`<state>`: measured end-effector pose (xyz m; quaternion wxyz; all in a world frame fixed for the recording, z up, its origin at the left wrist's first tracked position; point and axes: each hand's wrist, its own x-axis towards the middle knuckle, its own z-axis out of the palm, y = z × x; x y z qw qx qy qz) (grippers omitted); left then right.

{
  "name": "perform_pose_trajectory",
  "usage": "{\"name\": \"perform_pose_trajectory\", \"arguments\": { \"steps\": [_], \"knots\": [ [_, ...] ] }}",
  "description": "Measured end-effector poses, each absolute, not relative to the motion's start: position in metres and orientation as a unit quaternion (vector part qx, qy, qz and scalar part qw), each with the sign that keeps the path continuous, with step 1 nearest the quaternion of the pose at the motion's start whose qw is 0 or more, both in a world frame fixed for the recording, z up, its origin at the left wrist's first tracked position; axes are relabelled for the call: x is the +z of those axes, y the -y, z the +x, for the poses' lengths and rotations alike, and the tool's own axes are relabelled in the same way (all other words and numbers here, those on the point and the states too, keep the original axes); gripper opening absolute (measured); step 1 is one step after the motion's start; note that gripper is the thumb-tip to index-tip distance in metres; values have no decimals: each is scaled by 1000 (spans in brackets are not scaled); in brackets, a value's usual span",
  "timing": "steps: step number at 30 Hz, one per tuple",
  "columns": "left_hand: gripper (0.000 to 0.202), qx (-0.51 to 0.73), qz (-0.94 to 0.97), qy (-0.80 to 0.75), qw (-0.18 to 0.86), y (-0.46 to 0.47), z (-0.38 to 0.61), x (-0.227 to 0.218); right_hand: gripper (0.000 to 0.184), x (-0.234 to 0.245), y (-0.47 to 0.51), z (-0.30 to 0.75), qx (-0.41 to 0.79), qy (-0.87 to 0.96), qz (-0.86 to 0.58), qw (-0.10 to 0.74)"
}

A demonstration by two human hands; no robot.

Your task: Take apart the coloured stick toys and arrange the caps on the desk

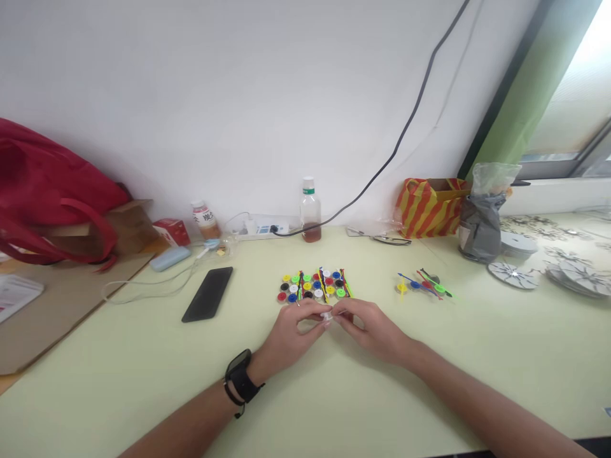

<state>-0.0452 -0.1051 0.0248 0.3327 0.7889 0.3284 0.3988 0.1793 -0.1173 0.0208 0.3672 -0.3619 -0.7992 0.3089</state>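
My left hand (pixel 301 323) and my right hand (pixel 365 321) meet over the table, thumbs and forefingers pinched together. Between their fingertips is a small whitish piece (pixel 326 316), largely covered by the fingers; its exact kind cannot be made out. Just beyond them lie rows of small round pieces (pixel 318 285) in red, blue, yellow, green, black and white. Bundles of thin coloured arrow-shaped strips (pixel 326 285) lie between these rows. To the right of my hands, a few round pieces with arrows (pixel 422 285) lie in a loose group. A black watch is on my left wrist.
A black phone (pixel 208 294) lies at left, near a white cable and a blue case (pixel 170 259). Bottles (pixel 312 216) and a power strip (pixel 267 227) stand by the wall. At right are a striped bag (pixel 429 207), a grey bag (pixel 480 226) and slotted discs (pixel 513 276).
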Motion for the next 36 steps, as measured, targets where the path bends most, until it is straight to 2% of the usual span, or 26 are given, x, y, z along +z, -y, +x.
{"name": "perform_pose_trajectory", "arguments": {
  "steps": [5,13,24,31,36],
  "knots": [
    [22,405,799,-325,304,106,-46,25,4,24,118,181,303,780,-393,381],
    [21,390,807,-335,290,108,-47,28,13,27,115,181,330,776,-371,388],
    [9,379,793,-338,337,107,-49,31,19,25,115,181,364,755,-388,382],
    [21,393,754,-299,433,110,-46,31,24,29,111,183,386,726,-390,414],
    [25,395,772,-324,378,110,-47,27,25,28,111,183,373,735,-381,419]
  ]
}}
